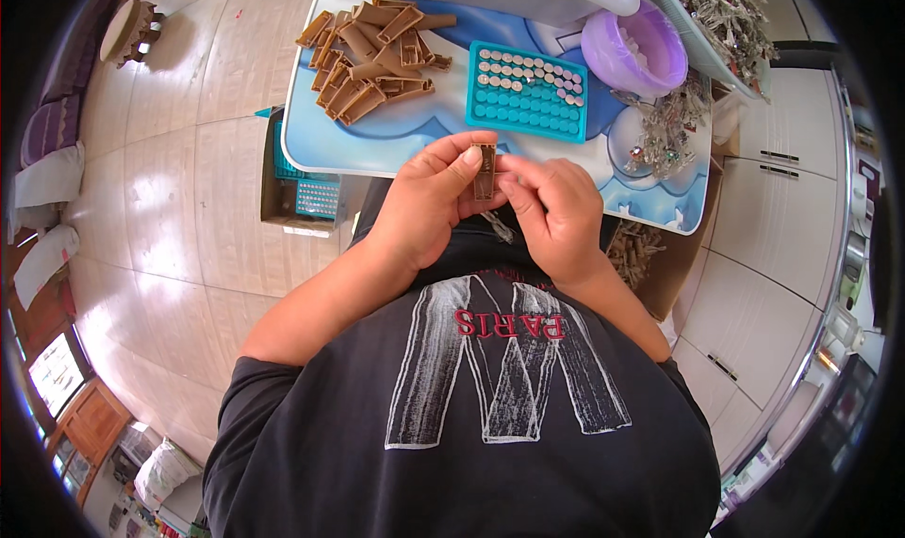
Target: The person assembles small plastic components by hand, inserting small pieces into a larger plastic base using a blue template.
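At the near edge of the small table (325,142), just above the person's lap, both hands meet around one brown clip piece (485,172). The left hand (429,203) pinches it, thumb on its upper end, fingers curled behind; the right hand (556,208) closes its fingertips on the piece's right side and seems to be working something small against it, though what that is cannot be made out. The piece stands roughly upright between the two hands, clear of the tabletop. Behind it lie a teal tray (528,90) with rows of small round silver parts, partly filled; a loose heap of brown clip pieces (372,57) to its left; a purple bowl (633,50) to its right; and a tangle of metal clips (665,133) near the right edge. A cardboard box (297,185) sits on the floor at the table's left side. Risks, as judged: the grip is by fingertips only and held over the lap, so a slip would likely drop the piece or any small part onto clothing or floor, where it is hard to find. Pressing off-axis could bend or crack the thin piece. The tray sits close behind the hands; a forward reach could nudge it and spill the round parts.
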Motion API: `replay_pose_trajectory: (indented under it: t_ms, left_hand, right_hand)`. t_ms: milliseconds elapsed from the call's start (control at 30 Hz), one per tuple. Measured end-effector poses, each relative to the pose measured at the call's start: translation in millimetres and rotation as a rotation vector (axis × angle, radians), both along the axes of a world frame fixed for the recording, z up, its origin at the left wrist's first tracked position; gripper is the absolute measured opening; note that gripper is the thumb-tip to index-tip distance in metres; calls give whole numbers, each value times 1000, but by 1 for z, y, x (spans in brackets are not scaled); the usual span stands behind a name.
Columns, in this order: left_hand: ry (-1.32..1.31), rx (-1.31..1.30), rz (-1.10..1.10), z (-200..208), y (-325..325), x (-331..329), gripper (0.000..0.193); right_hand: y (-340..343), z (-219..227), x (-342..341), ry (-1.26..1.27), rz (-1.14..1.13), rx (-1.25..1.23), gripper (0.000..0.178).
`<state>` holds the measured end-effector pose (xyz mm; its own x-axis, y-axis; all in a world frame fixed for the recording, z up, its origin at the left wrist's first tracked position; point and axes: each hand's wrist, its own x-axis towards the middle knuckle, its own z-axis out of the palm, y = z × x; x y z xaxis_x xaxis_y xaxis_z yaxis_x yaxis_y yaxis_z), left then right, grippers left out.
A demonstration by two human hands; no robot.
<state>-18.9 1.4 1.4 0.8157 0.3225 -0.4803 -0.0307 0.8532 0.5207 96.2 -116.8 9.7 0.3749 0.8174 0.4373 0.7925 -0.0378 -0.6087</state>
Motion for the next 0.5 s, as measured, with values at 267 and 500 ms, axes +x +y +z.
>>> replay_pose_trajectory:
  t_ms: [267,500]
  left_hand:
    - [-30,42,-97,-3,-4,-4,32]
    - [48,-6,-57,-3,5,-1,31]
  right_hand:
    - [10,-6,-1,239,-89,21,13]
    - [28,-3,31,7,-120,7,7]
